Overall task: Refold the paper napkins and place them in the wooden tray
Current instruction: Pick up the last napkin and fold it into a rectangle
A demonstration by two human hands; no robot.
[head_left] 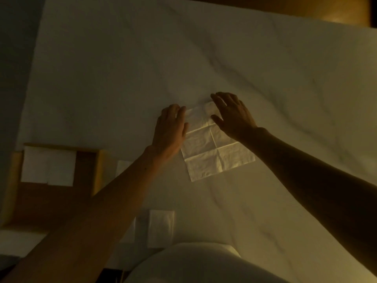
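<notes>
An unfolded white paper napkin (pixel 212 148) with crease lines lies flat on the white sheet in the middle of the view. My left hand (pixel 170 131) rests on its far left corner, fingers curled at the edge. My right hand (pixel 232 115) lies spread over its far right corner, fingers apart. Whether either hand pinches the paper is unclear. The wooden tray (pixel 98 166) sits at the left with two folded napkins (pixel 49 166) side by side in its far part.
A folded napkin (pixel 161 227) lies near the front edge of the sheet, and another small one (pixel 122 166) sits just right of the tray. The white sheet (pixel 224 58) covers the surface far and right. The light is dim and yellowish.
</notes>
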